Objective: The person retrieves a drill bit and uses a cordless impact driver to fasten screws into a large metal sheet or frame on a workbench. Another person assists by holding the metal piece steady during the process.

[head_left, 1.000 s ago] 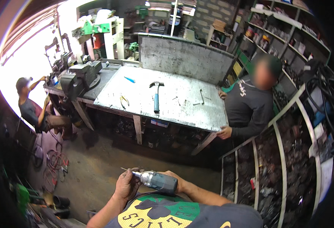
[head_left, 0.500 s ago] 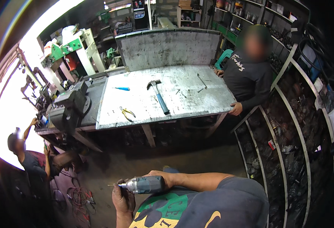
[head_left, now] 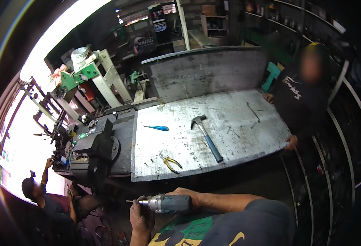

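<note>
A grey-blue power drill (head_left: pixel 170 203) is held sideways in front of my body, its nose pointing left. My right hand (head_left: pixel 185 192) grips it from the far side; the handle and most of those fingers are hidden behind the drill body. At the front end, my left hand (head_left: pixel 141 217) has its fingers closed around the chuck. A thin bit (head_left: pixel 129 201) sticks out to the left beyond those fingers. On the metal-topped workbench (head_left: pixel 238 110) ahead lie a claw hammer (head_left: pixel 207 139), yellow-handled pliers (head_left: pixel 171 163) and a blue screwdriver (head_left: pixel 157 128).
A bench vise (head_left: pixel 96 143) stands at the bench's left. A person in dark clothes (head_left: pixel 301 98) has a hand on the bench's right end; another person (head_left: pixel 51 205) is low at the left. A slim metal tool (head_left: pixel 253 113) lies on the bench. Shelving (head_left: pixel 311 176) lines the right side.
The view has shifted, so the bench and its tools appear lower, larger and further right. Both my hands keep the same hold on the drill.
</note>
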`<state>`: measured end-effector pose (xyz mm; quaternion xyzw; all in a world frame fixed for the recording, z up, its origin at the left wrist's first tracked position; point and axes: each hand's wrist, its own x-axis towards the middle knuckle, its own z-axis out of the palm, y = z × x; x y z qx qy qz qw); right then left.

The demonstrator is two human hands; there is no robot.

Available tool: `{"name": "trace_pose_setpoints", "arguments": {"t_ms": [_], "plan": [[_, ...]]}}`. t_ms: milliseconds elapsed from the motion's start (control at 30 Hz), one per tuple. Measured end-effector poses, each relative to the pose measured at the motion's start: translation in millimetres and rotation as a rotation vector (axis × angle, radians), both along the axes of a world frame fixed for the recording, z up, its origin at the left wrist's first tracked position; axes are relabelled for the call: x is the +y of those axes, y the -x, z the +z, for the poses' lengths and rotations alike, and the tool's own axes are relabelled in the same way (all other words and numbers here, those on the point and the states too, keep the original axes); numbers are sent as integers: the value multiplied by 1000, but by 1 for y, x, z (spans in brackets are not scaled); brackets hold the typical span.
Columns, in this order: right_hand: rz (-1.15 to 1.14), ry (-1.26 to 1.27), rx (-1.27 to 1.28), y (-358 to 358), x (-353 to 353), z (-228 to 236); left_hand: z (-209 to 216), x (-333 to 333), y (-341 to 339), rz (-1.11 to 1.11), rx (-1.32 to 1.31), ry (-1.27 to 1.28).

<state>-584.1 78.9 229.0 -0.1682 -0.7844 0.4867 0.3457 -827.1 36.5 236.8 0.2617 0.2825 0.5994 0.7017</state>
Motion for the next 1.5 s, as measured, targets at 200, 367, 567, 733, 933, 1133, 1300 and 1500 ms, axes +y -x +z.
{"name": "trace_pose_setpoints", "arguments": {"t_ms": [200,367,567,733,933,1133,1300,1500], "plan": [[-341,-167,-188,-10,55,12,21,100,-17,-164,47,-14],[-644,-42,47,-15,78,-11,32,185,-43,-437,131,17],[-1059,670,363,0,103,-60,32,288,-85,-862,206,-50],[-1384,-398,-297,20,122,-51,13,345,-104,-1083,184,-53],[-1578,-126,-255,31,127,-43,1,378,-124,-1319,34,55],[-1633,8,0,33,128,-40,2,381,-139,-1350,-8,53],[-1580,112,215,30,133,-38,3,390,-144,-1434,26,-38],[-1472,150,259,24,145,-36,-3,406,-154,-1468,77,-180]]}}
